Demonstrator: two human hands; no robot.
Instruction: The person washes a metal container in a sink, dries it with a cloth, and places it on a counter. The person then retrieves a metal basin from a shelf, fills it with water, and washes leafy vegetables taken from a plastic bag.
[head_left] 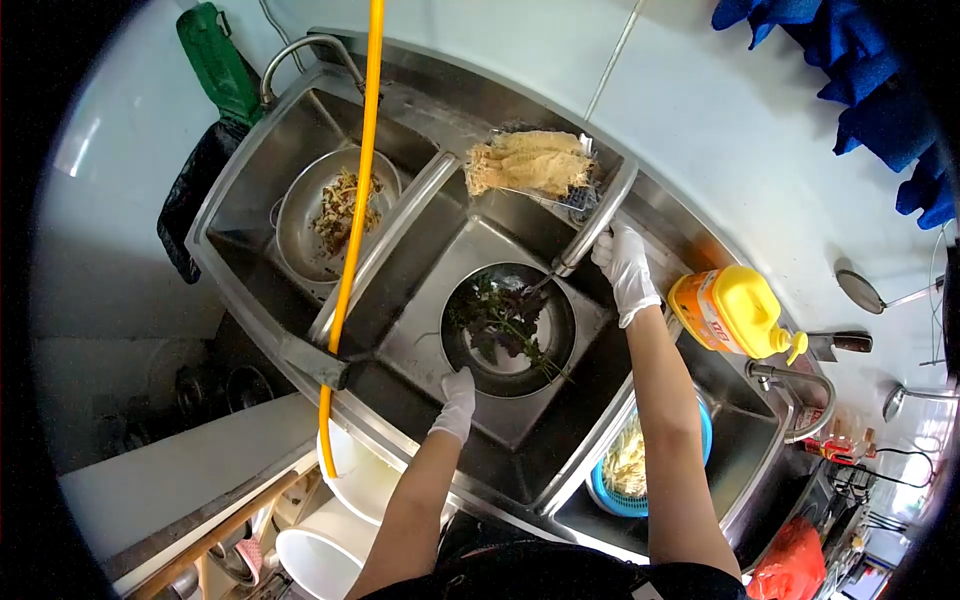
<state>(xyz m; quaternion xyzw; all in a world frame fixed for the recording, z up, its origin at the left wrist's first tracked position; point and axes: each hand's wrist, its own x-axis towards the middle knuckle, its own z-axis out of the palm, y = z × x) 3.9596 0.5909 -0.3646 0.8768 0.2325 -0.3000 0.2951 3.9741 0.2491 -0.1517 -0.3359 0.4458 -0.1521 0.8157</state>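
Observation:
A round metal basin sits in the middle sink, with dark purple-green leafy greens in it. My left hand, in a white glove, closes at the basin's near-left rim. Over the basin reaches a thick metal faucet, and a thin stream of water seems to fall from its spout. Beside this faucet is my right hand, also gloved in white, its fingers curled; whatever they hold is hidden.
A yellow hose crosses the left divider. The left sink holds a metal pan of food scraps. Pale brown dried-looking sheets lie behind the middle sink. At right are a yellow pump jug and a blue basket holding pale shreds.

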